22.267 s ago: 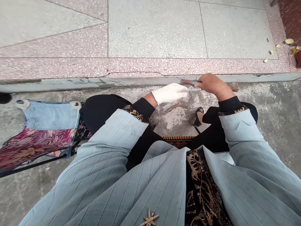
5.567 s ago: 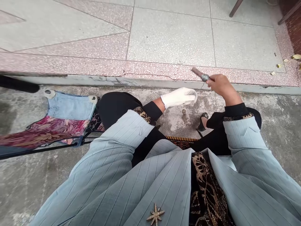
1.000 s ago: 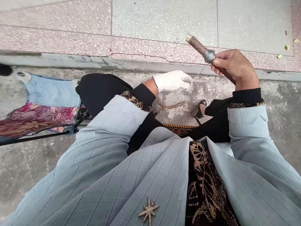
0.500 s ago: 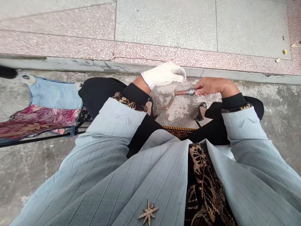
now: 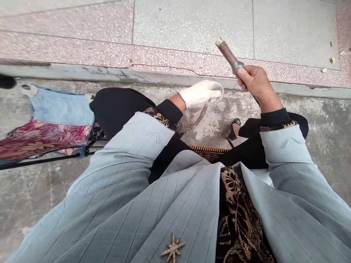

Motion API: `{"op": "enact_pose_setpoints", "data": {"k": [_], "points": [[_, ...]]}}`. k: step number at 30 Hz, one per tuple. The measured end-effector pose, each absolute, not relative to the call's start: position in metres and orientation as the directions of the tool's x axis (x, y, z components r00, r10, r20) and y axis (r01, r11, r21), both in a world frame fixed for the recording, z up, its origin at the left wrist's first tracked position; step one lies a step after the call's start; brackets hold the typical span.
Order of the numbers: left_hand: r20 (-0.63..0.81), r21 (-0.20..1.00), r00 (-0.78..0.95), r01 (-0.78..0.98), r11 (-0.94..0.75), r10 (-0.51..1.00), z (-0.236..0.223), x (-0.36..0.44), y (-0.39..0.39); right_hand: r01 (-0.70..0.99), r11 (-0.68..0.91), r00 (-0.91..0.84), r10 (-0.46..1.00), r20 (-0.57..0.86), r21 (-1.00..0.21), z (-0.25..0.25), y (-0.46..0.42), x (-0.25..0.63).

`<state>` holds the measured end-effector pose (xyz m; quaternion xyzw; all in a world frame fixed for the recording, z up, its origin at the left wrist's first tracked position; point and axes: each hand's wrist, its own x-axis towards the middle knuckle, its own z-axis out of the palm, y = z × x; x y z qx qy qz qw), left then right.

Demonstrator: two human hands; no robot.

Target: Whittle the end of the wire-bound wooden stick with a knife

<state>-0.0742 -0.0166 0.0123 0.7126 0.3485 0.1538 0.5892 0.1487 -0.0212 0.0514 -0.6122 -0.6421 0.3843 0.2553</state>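
My right hand (image 5: pixel 253 82), bare, is closed around a brown stick (image 5: pixel 226 51) with silvery wire (image 5: pixel 237 67) wound about it just beyond my thumb. The stick tilts up and to the left, and its pale, rough end points away from me. My left hand (image 5: pixel 203 92) wears a white knitted glove. Its fingers are curled together, and whatever they pinch is too fine or hidden to make out. Below the glove, a bent brown stick (image 5: pixel 199 118) lies on the concrete, one end close under the gloved fingers.
A low kerb (image 5: pixel 109 75) with pink and grey terrazzo paving (image 5: pixel 192 29) runs ahead. At the left stands a folding chair with blue and floral fabric (image 5: pixel 60 109). A woven seat edge (image 5: pixel 210 151) shows between my legs, and a shoe (image 5: pixel 234 129) rests on the concrete.
My right hand has raised the wire-wound stick and swung its free end up and away. My gloved left hand has shifted slightly right. The bent stick has stayed in place.
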Motion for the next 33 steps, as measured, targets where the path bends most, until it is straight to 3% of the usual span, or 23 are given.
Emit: {"op": "enact_pose_setpoints", "data": {"k": [3,6,8,10,12,15,17,22,25,29,33], "points": [[-0.199,0.915,0.72,0.379,-0.136,0.665,0.013,-0.076,-0.017,0.755,-0.039,-0.09,0.983,-0.162,-0.655,0.037,-0.012,0.153],[-0.166,0.845,0.738,0.448,-0.292,0.654,0.014,-0.08,-0.016,0.905,0.066,-0.15,0.974,-0.171,-0.421,0.028,-0.008,0.152],[-0.144,0.788,0.754,0.479,-0.386,0.641,0.017,-0.082,-0.015,0.95,0.127,-0.212,0.933,-0.292,-0.285,0.027,-0.008,0.147],[-0.153,0.768,0.766,0.489,-0.412,0.624,0.02,-0.085,-0.014,0.95,0.189,-0.297,0.791,-0.536,-0.248,0.031,-0.011,0.144],[-0.176,0.803,0.775,0.469,-0.367,0.606,0.024,-0.087,-0.014,0.902,0.241,-0.432,0.514,-0.741,-0.359,0.038,-0.014,0.143],[-0.201,0.9,0.773,0.388,-0.198,0.601,0.028,-0.091,-0.014,0.749,0.193,-0.662,0.191,-0.725,-0.633,0.049,-0.017,0.149],[-0.201,0.943,0.765,0.32,-0.09,0.612,0.03,-0.094,-0.013,0.679,0.14,-0.733,0.177,-0.657,-0.72,0.054,-0.017,0.155],[-0.171,0.972,0.782,0.235,-0.029,0.6,0.034,-0.101,-0.011,0.684,0.12,-0.729,0.163,-0.665,-0.719,0.055,-0.015,0.157],[-0.169,0.985,0.792,0.163,0.064,0.587,0.035,-0.102,-0.011,0.587,0.075,-0.809,0.099,-0.579,-0.806,0.053,-0.018,0.152],[-0.1,0.986,0.751,-0.014,0.167,0.653,0.036,-0.105,-0.009,0.41,-0.024,-0.888,0.22,-0.404,-0.912,0.052,-0.021,0.153],[-0.089,0.987,0.672,-0.041,0.157,0.735,0.038,-0.111,-0.008,0.363,-0.072,-0.883,0.294,-0.367,-0.929,0.052,-0.022,0.153]]}}
